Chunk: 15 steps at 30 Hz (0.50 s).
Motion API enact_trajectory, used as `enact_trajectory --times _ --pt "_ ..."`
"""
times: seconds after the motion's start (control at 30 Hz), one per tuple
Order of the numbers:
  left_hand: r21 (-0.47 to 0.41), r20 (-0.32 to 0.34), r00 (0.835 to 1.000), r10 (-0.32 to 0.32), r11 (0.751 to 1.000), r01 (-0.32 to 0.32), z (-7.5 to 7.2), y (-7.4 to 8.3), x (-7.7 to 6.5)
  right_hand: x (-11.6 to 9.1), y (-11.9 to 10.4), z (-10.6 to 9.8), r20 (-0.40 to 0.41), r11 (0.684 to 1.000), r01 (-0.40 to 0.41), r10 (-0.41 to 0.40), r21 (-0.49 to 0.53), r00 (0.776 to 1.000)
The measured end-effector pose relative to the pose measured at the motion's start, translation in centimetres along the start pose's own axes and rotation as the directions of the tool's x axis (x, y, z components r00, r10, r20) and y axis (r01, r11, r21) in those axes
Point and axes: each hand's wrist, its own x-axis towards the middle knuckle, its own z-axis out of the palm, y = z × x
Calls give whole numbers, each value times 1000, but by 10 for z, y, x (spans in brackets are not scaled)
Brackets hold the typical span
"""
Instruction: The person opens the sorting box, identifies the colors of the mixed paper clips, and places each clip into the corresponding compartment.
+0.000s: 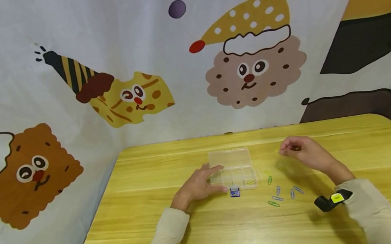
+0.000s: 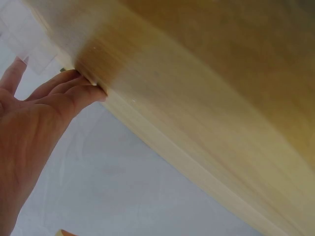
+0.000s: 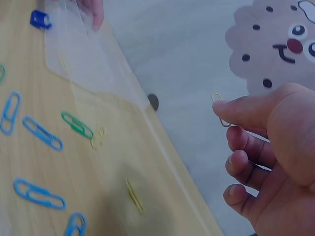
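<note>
A clear plastic compartment box (image 1: 229, 159) lies on the table with its lid laid back. My left hand (image 1: 199, 182) rests at the box's left side, fingers fairly straight, thumb by the front edge and index finger across the compartments. In the right wrist view, my right hand (image 3: 275, 142) pinches a yellow paper clip (image 3: 215, 97) between thumb and index finger, raised above the table right of the box. One yellow clip (image 1: 250, 183) sits in a front right compartment. Loose on the table are several blue clips (image 3: 39, 193), green clips (image 3: 77, 125) and yellow clips (image 3: 134, 196).
A small blue piece (image 1: 235, 192) is at the box's front edge. The wood-grain table (image 1: 229, 231) ends at the back against a pale cloth (image 1: 156, 34) printed with cartoon snacks. A black strap (image 1: 326, 203) circles the right wrist.
</note>
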Motion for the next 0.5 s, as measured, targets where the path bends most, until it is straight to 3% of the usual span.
enact_trajectory --times 0.5 --pt "1 3 1000 -19 1000 19 0 1 0 4 -32 22 91 990 37 -50 137 995"
